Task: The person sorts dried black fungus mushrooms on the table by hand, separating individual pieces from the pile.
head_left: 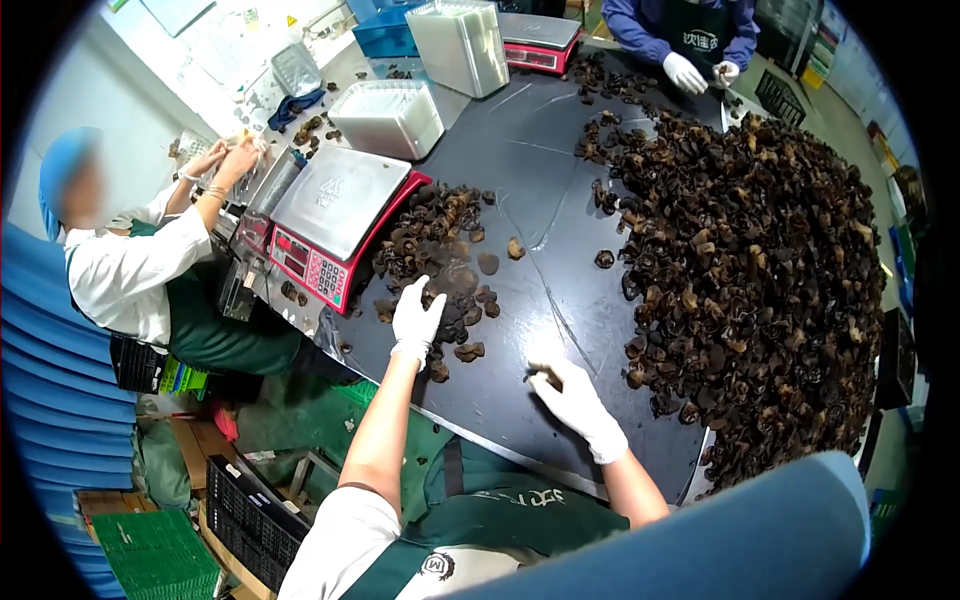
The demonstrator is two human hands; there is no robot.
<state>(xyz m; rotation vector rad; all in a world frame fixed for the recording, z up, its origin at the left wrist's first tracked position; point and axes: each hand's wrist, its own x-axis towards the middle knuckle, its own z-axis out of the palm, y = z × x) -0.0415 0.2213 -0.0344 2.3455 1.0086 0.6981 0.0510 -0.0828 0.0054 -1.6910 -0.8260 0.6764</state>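
Two hands in white gloves work over a dark table (pixel 490 405), seen from the wearer's head. The left hand (pixel 417 318) is loosely open, fingers parted, at the near edge of a small heap (pixel 425 240) of dark, curled pieces that look like dried fungus. The right hand (pixel 568 395) lies well apart from it, low over bare table, its fingers bent; a dark speck shows at the fingertips, but whether they grip a piece I cannot tell.

A red-sided scale (pixel 340 205) stands beyond and left of the left hand, the small heap against its side. Clear tubs (pixel 387 118) sit farther beyond. The big heap (pixel 750 270) spreads to the right of the right hand, with loose pieces along its edge. One person (pixel 130 270) is at work far to the left; another, in purple sleeves (pixel 640 45), is across the table.

To handle the pieces well, a light fingertip touch should serve — they look thin and likely to crack if pressed. Lifting a few at a time, and keeping them off the scale's edge, would be wise.

Hard to make out: the left fingertips blend into dark pieces, and a smoky blur lies just beyond them. The right fingers are partly hidden by their own bend — and the wearer's blue cap brim cuts across the near right corner.
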